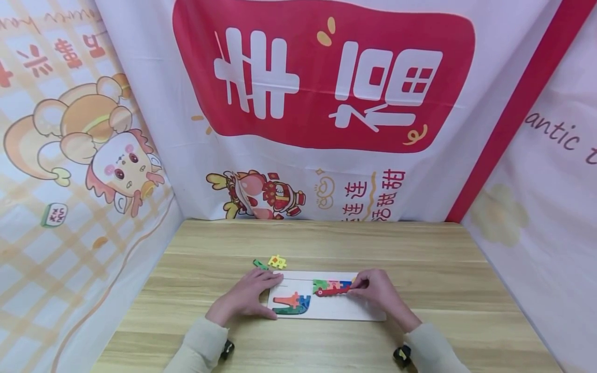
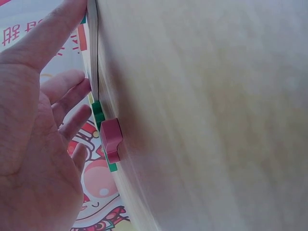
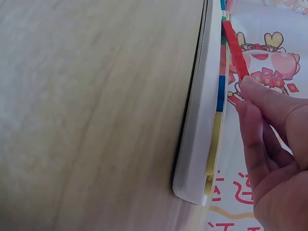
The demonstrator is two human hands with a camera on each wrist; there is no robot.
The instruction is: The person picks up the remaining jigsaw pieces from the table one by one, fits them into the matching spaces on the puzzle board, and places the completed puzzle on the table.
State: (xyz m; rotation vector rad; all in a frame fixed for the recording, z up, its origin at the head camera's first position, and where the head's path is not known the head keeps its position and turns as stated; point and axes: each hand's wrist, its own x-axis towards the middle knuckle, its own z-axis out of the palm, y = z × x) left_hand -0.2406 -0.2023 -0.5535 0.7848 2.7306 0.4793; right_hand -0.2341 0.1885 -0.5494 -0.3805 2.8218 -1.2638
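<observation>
Lower centre of the frame, and here's the right hand [image 1: 377,288], thumb and fingertips pinching a long red puzzle piece with a jagged edge [image 1: 333,292], held tilted at the upper middle of a flat white rectangular board [image 1: 345,310]. Over on the board's left end, the left hand [image 1: 246,295] rests with fingers spread, clenching nothing. A green, curved puzzle piece [image 1: 291,311] sits lower left on the board; a yellow knobbed piece [image 1: 278,261] lies just beyond its upper-left corner.
</observation>
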